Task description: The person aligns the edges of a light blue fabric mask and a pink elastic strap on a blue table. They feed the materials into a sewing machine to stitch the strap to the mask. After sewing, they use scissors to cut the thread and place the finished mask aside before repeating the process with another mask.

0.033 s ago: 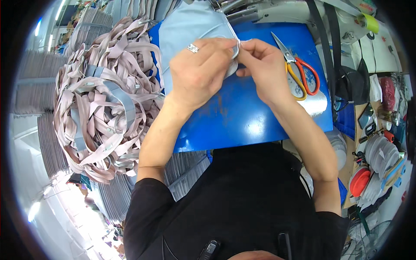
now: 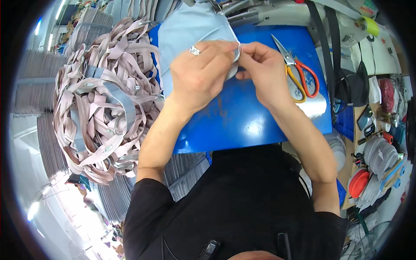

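A light blue fabric piece (image 2: 186, 32) with a pale corded edge lies over the far part of a blue work plate (image 2: 242, 125). My left hand (image 2: 201, 73), with a ring on one finger, is closed on the fabric's right edge. Right beside it, my right hand (image 2: 264, 69) is pinched shut at the same edge, its fingertips almost touching the left ones. A thin white strand or cord seems to show between the fingertips; its end is hidden. Scissors (image 2: 295, 65) with one red and one yellow-orange handle lie on the plate, right of my right hand.
Left of the plate is a big tangled heap of pinkish-grey fabric strips (image 2: 108, 117), with bundled grey stacks (image 2: 39, 82) around it. Metal machine parts (image 2: 255, 15) stand at the far edge. Black straps (image 2: 331, 39) hang at right, near white discs and a red one (image 2: 359, 184).
Hardly anything differs. Both hands keep their hold at the fabric's edge, and the view has shifted very slightly.
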